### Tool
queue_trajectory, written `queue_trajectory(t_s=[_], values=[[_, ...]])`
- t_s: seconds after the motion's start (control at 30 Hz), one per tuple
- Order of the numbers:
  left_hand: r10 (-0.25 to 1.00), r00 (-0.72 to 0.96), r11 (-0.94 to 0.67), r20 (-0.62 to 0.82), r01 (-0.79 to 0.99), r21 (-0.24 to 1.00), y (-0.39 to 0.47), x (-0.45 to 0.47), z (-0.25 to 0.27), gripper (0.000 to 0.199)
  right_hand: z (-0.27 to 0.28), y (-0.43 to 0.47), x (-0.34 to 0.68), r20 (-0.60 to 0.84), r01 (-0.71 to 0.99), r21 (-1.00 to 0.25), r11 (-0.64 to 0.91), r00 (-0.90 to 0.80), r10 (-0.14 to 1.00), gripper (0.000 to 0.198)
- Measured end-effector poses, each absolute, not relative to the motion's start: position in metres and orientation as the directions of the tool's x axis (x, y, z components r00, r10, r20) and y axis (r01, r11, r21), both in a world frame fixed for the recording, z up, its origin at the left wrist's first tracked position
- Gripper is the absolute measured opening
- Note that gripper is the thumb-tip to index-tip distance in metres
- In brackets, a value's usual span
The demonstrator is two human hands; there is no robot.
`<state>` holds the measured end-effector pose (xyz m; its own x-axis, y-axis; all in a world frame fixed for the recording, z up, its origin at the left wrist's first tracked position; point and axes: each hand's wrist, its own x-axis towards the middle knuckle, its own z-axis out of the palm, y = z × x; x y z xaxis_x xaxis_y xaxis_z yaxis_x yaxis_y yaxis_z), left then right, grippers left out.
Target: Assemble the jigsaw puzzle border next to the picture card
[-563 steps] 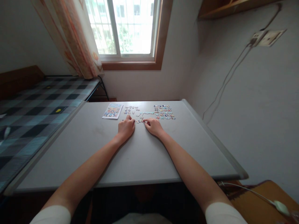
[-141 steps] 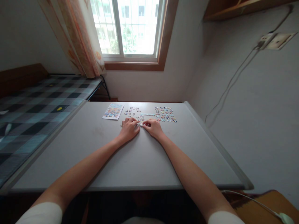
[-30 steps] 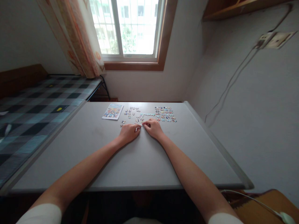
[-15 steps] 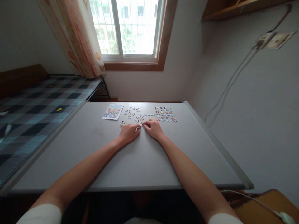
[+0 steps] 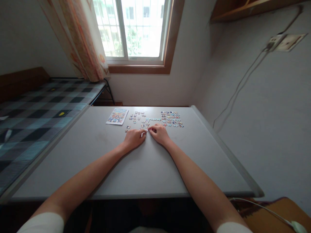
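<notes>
Daylight comes through a barred window (image 5: pixel 143 29) at the back of the room, with a flowered orange curtain (image 5: pixel 82 42) hanging on its left and a bed (image 5: pixel 48 110) under checked cloth alongside. Before it stands a pale grey surface (image 5: pixel 145 168), where jigsaw pieces lie near the far edge. On the right sits a dense block of colourful loose pieces (image 5: pixel 169 117); on the left, a sparser scatter (image 5: pixel 134 118) next to a printed picture sheet (image 5: pixel 117 116). Between the two groups runs a light-blue joined strip (image 5: pixel 155 119), with more pieces below its left end, reaching down to the fingertips.

Both forearms rest on the surface, and the hands nearly meet at a small whitish piece (image 5: pixel 147 130). The left hand (image 5: pixel 134 138) is curled, thumb and forefinger stretched toward that piece; the right hand (image 5: pixel 159 133) is bent over its other side — whether either one pinches it or merely presses, I cannot tell. Just beyond the left knuckles lie a few stray pieces (image 5: pixel 128 127).
</notes>
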<state>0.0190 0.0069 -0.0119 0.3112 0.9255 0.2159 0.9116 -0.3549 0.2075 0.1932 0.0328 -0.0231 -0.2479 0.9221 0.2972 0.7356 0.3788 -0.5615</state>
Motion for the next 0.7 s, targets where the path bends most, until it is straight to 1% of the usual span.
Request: queue_trajectory(t_s=[0.5, 0.7], values=[[0.919, 0.323, -0.369, 0.226, 0.907, 0.204, 0.0062, 0.0188, -0.0109, 0.032, -0.024, 0.0337, 0.1933, 0.299, 0.739, -0.554, 0.383, -0.252, 0.92, 0.018], [0.924, 0.313, -0.356, 0.218, 0.914, 0.197, 0.0064, 0.0191, -0.0116, 0.032, -0.0232, 0.0331, 0.1933, 0.3, 0.728, -0.57, 0.381, -0.248, 0.921, 0.018]])
